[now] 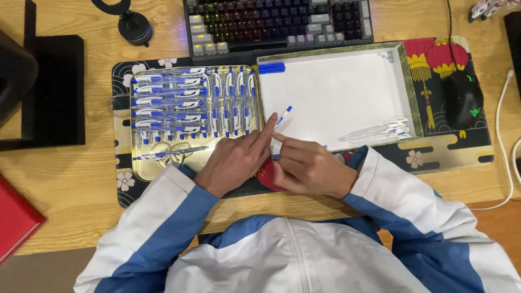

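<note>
My left hand (236, 160) and my right hand (309, 165) meet at the desk's front edge, between a gold tray (142, 163) and a white box lid (336, 92). Both hands grip a white pen with a blue tip (283, 115), which points up over the lid's left edge. My left forefinger lies along the pen. The gold tray is filled with several white-and-blue pens (184, 100) laid in rows. A few clear pen barrels (380, 130) lie in the lid's lower right corner. Some blue caps (271, 68) sit at its upper left.
A backlit keyboard (277, 24) lies behind the tray and lid. A black mouse (464, 97) sits at the right on a patterned desk mat (461, 146). A black stand (43, 92) is at the left, a red object (13, 220) at the lower left, and a white cable (507, 152) on the right.
</note>
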